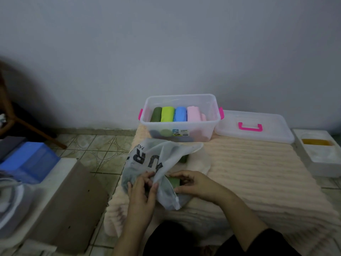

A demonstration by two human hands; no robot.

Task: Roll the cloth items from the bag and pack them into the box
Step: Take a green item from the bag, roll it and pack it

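**A:** Behind your work runs a plain grey wall, and you sit low at a ribbed peach mat [258, 172] spread over the tiled floor [103, 145]. Where is the next cloth?

**B:** Right at your fingers. The white mesh bag [156, 163] lies slantwise on the mat, its mouth toward you. Your left hand [142, 191] has its fingers pinched shut on the bag's edge, pulling it aside. Your right hand [195, 182] is closed around a green cloth [174, 181] at the opening.

**A:** Which way does it lie?

**B:** It looks already bunched or rolled, long axis roughly left to right across you, though the mesh and the dim light make that hard to confirm. Your right hand is the nearer one and sits on its right end, so the draw should go rightward, out of the mouth, while the left keeps the bag back.

**A:** And the box?

**B:** The clear box [180, 117] stands beyond the bag, against the wall, lid [254, 128] off beside it. Four rolls sit in a row on top: dark green, lime, blue, pink. More cloth shows dimly further up the bag.
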